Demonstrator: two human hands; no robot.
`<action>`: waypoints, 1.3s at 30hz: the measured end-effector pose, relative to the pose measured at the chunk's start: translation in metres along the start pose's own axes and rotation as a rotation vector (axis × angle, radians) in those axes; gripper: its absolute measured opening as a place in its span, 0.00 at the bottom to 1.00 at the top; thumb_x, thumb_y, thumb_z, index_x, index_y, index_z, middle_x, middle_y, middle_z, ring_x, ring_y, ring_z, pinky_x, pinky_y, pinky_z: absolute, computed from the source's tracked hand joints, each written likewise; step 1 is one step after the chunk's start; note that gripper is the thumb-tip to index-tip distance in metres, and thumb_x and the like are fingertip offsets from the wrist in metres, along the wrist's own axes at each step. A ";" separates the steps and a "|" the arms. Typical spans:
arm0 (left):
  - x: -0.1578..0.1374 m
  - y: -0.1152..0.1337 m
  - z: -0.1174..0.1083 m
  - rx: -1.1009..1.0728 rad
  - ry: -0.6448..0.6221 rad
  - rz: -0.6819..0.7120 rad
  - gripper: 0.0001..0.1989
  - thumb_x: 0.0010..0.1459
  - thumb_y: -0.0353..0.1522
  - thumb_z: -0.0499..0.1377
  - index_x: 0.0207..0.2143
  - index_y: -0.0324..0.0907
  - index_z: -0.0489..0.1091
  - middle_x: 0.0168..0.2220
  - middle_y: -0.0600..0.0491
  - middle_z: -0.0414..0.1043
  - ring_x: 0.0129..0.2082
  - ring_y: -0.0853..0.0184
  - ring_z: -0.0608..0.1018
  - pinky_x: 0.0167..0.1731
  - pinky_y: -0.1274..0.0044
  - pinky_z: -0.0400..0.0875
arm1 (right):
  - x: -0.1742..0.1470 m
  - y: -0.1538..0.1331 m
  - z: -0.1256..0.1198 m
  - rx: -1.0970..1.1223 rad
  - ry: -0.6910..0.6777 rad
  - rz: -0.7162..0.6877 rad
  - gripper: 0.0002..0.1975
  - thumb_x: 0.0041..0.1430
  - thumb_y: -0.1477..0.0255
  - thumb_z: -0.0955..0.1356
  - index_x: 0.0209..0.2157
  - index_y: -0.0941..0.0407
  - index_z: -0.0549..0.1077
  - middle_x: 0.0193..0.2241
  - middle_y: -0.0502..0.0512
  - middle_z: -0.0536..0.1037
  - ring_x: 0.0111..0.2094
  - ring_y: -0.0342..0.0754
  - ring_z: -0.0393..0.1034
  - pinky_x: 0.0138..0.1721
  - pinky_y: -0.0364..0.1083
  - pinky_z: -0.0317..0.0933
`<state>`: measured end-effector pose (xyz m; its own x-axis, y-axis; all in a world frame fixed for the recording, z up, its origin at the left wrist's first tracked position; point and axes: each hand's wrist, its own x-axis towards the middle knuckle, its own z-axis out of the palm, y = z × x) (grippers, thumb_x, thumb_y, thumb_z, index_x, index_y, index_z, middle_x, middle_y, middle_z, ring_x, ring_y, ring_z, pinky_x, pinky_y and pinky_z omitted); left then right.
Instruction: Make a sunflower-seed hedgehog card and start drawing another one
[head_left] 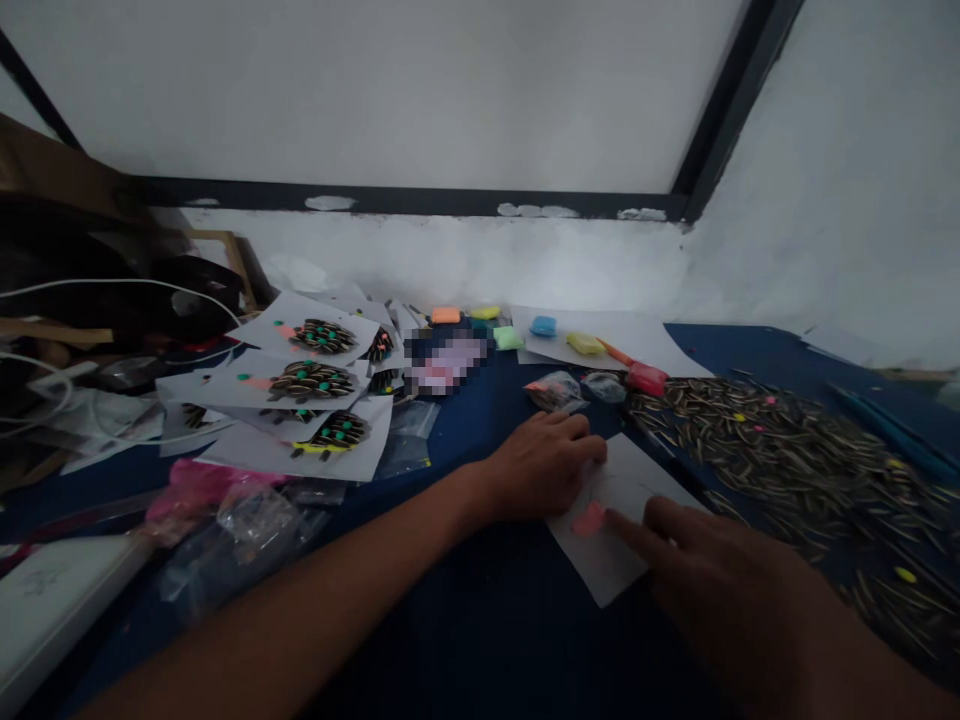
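A small white sheet of paper (600, 580) lies at an angle on the blue tabletop, with a faint drawn curve on it. On the sheet is a flattened patch of pink clay (589, 519). My left hand (546, 464) rests over the paper's left upper edge and holds it there, fingers curled and close together; its fingertips are partly hidden. From the right, my right hand (697, 550) reaches across the sheet. Its index finger is stretched out and touches the clay's right side, while the other fingers are loosely bent and hold nothing visible.
Striped sunflower seeds (795, 460) spread over the right side. Sheets with seed-and-clay hedgehog figures (322, 380) pile up at left. Clay packs, including a blue one (543, 326) and a red one (646, 378), lie at the back. Plastic bags (262, 520) and white cables (150, 283) crowd the left.
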<state>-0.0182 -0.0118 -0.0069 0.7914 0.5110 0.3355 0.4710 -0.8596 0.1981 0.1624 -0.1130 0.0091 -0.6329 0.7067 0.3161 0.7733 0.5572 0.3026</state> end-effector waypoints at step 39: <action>0.000 -0.001 0.002 -0.018 0.010 0.014 0.13 0.54 0.23 0.50 0.41 0.41 0.67 0.39 0.49 0.66 0.40 0.63 0.69 0.40 0.72 0.64 | 0.000 -0.014 -0.002 -0.026 0.110 -0.061 0.27 0.42 0.87 0.56 0.46 0.58 0.63 0.21 0.48 0.71 0.14 0.42 0.63 0.16 0.44 0.49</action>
<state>-0.0176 -0.0111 -0.0085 0.7942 0.4987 0.3472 0.4527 -0.8667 0.2094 0.1519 -0.1219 0.0067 -0.6799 0.6192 0.3929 0.7332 0.5849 0.3469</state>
